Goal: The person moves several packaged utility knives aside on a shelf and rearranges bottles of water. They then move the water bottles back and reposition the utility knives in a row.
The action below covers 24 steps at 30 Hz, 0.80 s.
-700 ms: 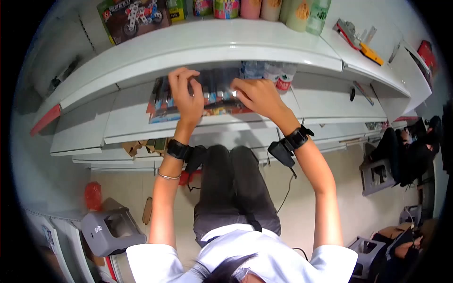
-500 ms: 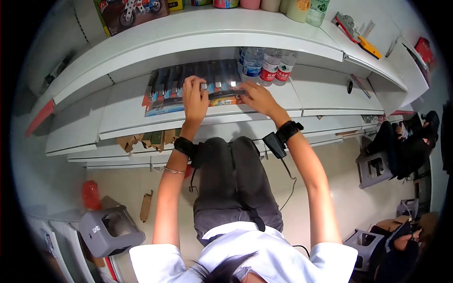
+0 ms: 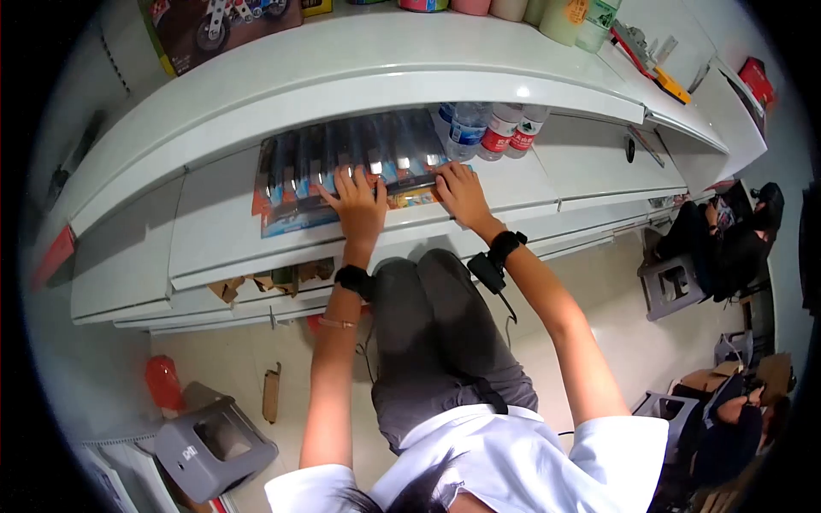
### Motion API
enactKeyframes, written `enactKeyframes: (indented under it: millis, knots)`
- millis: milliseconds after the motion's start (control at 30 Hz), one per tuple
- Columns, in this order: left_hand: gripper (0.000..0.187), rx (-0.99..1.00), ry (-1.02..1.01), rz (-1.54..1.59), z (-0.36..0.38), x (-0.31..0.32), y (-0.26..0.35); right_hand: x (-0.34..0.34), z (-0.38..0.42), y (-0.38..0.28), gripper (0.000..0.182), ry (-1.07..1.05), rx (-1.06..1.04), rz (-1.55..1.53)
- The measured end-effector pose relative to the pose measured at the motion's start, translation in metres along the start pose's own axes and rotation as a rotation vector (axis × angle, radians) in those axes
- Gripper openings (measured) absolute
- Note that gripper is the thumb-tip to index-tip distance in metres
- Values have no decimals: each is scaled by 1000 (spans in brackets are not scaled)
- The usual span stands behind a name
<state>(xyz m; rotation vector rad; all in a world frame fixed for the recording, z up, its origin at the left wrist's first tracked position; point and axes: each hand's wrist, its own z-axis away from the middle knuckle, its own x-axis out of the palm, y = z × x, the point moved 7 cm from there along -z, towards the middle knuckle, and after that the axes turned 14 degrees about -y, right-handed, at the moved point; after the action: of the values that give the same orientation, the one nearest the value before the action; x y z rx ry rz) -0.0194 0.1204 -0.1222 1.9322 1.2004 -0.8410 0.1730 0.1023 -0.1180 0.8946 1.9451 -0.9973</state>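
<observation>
Several clear-fronted packages (image 3: 295, 162) with dark and blue contents lie in an overlapping row on the middle white shelf. My left hand (image 3: 357, 205) rests on the front of the row near its middle, fingers spread. At the row's right front corner, my right hand (image 3: 463, 192) touches the package edge with its fingertips, its fingers slightly apart. Orange and blue card edges show beneath the packages. Water bottles with blue and red labels (image 3: 500, 132) stand just behind and right of my right hand.
Above, the upper shelf (image 3: 385, 51) juts out over the row, bearing a motorcycle box (image 3: 227, 26) and bottles. Grey stools (image 3: 214, 445) stand on the floor. Two other people sit at the right, one in dark clothes (image 3: 727, 248). Cardboard pieces (image 3: 282, 278) lie on a lower shelf.
The view has shifted and tilted. My left hand has moved right along the packages and spread its fingers. My right hand stays at the right end of the row.
</observation>
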Motion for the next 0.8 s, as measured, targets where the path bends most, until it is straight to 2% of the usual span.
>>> enactKeyframes:
  millis: [133,333,400,500,633,733,800]
  knots:
    - [43,-77,-99,25,-2,6,0,0,-2,1,24,-10,-3,29]
    - [42,-50,14,9,-2,-2,3,-4,-1,1,22,48,-38,-23]
    - [42,-26,61,24,0,-5,4,-3,-1,7,23,-3,-15,-98]
    - [41,-31,72,122,1,-6,-2,-8,-3,11,28,-28,57,-439]
    - [40,-82,34,114,0,-5,-2,0,1,31,39,38,109,-594]
    - [42,-100,-33,56,0,-5,2,2,2,51,45,222,82,-618]
    - [43,-101,-49,66,0,-3,2,-4,12,62,49,373,175,-602]
